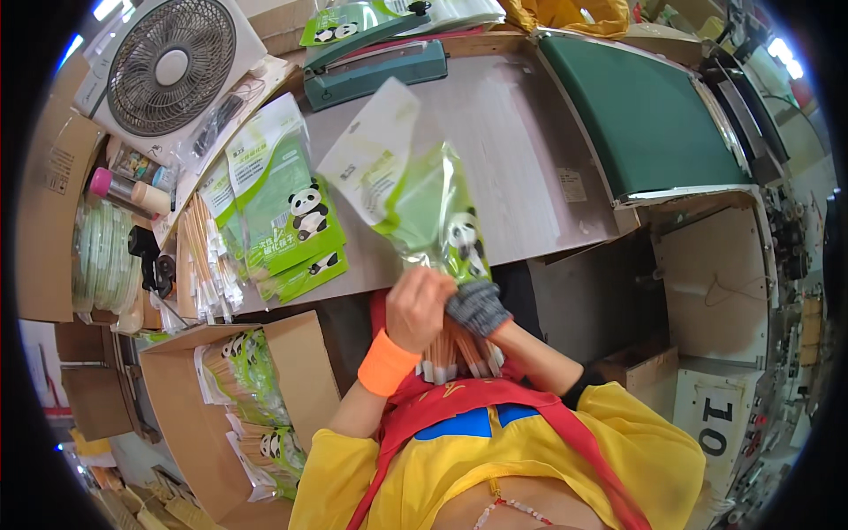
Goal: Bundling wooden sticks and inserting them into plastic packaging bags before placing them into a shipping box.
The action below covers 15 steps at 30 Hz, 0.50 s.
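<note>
A clear and green plastic bag (415, 199) printed with a panda stands up from my hands over the table's front edge. My left hand (420, 305), bare with an orange wristband, is closed in a pinch on the bag's lower end. My right hand (479, 307), in a grey knitted glove, is closed beside it, against the bag's lower right corner. Under both hands a bundle of wrapped chopsticks (457, 355) runs down to my red apron. The right hand appears wrapped round this bundle; its fingers are partly hidden.
Flat panda bags (287, 212) lie on the table's left, beside loose wrapped chopsticks (205, 256). A carton (309, 353) with filled packs stands below left. A fan (172, 66), a teal bag sealer (380, 75) and a green panel (640, 115) border the grey table (521, 159).
</note>
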Available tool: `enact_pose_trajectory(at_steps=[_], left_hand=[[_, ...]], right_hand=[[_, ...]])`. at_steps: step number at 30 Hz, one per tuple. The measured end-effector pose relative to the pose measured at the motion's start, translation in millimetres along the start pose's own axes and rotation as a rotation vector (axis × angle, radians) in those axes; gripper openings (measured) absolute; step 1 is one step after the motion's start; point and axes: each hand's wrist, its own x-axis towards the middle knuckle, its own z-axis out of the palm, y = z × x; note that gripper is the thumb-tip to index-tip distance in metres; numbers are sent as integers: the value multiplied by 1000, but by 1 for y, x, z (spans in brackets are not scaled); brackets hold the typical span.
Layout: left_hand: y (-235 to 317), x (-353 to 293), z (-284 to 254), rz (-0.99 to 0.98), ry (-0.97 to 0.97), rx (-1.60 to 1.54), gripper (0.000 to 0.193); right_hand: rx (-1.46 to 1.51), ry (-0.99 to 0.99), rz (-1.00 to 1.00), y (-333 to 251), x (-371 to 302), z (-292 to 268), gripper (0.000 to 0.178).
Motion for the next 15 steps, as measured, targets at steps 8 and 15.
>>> enact_pose_trajectory(at_steps=[8,15], left_hand=[[-38,-73,-27,-803,155,-446,33],[-43,-44,1,-754,-125,-174,27]], right_hand=[[1035,0,231,88,-107,8,79],[508,538,199,60,-44,8,37]])
